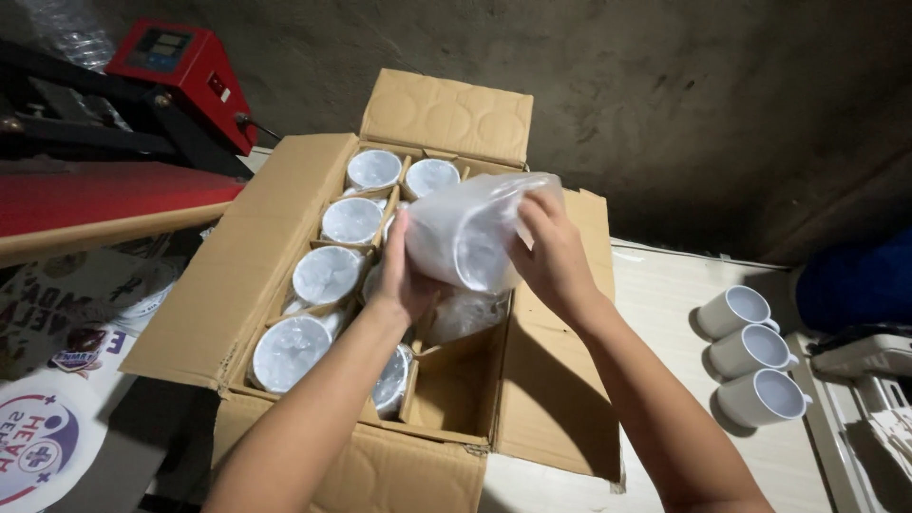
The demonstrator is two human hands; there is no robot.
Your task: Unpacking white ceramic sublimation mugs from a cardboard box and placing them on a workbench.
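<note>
Left hand (404,275) cups the wrapped mug's (465,237) base, right hand (551,256) pinches the loose plastic bag; both grips closed on it, held above the open carton (285,237). Ceramic: heavyish, rigid, breakable; film slippery, so support the body. White mug, cloudy wrap. Three bare mugs (750,350) on surface right.

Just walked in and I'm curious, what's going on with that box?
A person holds a plastic-wrapped white mug over an open cardboard box, the left hand cupping its side and the right hand gripping the wrapping. More wrapped mugs sit in the box's divider cells. Three unwrapped white mugs stand on the table to the right.
</note>
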